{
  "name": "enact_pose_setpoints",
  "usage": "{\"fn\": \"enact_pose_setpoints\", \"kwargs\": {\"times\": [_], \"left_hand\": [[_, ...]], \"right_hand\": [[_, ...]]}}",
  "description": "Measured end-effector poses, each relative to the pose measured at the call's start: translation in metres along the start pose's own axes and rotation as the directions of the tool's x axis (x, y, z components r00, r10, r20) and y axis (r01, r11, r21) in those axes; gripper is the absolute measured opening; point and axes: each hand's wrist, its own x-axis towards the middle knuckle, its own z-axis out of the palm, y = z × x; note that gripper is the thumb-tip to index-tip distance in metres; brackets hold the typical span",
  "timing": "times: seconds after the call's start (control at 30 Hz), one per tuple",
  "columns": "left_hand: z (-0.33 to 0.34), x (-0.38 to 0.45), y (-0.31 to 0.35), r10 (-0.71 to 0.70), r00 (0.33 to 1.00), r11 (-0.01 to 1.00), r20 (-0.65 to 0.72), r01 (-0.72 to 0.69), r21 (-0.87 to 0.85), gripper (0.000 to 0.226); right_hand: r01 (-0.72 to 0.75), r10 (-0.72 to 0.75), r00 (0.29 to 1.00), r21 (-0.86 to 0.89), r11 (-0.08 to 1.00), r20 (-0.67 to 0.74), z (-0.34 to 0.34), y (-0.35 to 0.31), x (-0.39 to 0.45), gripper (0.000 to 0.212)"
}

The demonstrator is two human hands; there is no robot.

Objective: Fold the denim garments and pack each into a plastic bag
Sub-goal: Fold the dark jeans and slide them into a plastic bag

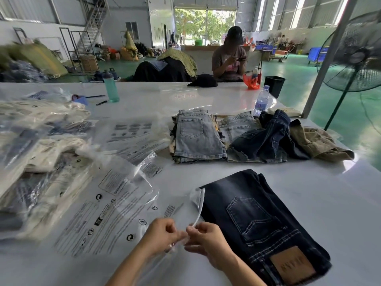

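One folded dark denim garment [266,223] lay on the white desk [340,203], its long axis running from far-left to near-right, leather waist patch toward the person. Just left of it, both hands pinched the mouth of one clear plastic bag [127,211]: left hand [162,234] and right hand [208,242], fingers pressed together on the bag's edge. Two stacks of folded denim shorts [198,137] sat farther back.
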Motion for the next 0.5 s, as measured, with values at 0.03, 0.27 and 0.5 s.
{"fn": "enact_pose_setpoints", "kwargs": {"times": [0.03,0.27,0.5], "left_hand": [[-0.002,-0.001,-0.002,-0.011,1.000,1.000,0.011,0.011,-0.019,0.031],[0.010,-0.005,-0.014,-0.103,0.989,0.980,0.105,0.119,-0.158,0.023],[-0.011,-0.001,0.001,0.170,0.933,0.973,-0.316,-0.108,0.206,0.031]], "right_hand": [[-0.010,0.010,1.000,-0.004,1.000,0.012,0.000,0.001,0.001,0.009],[-0.056,0.055,0.998,-0.045,0.997,-0.029,0.011,0.002,0.005,0.019],[0.012,-0.037,0.983,-0.138,0.990,-0.183,0.000,-0.009,0.007,0.010]]}}
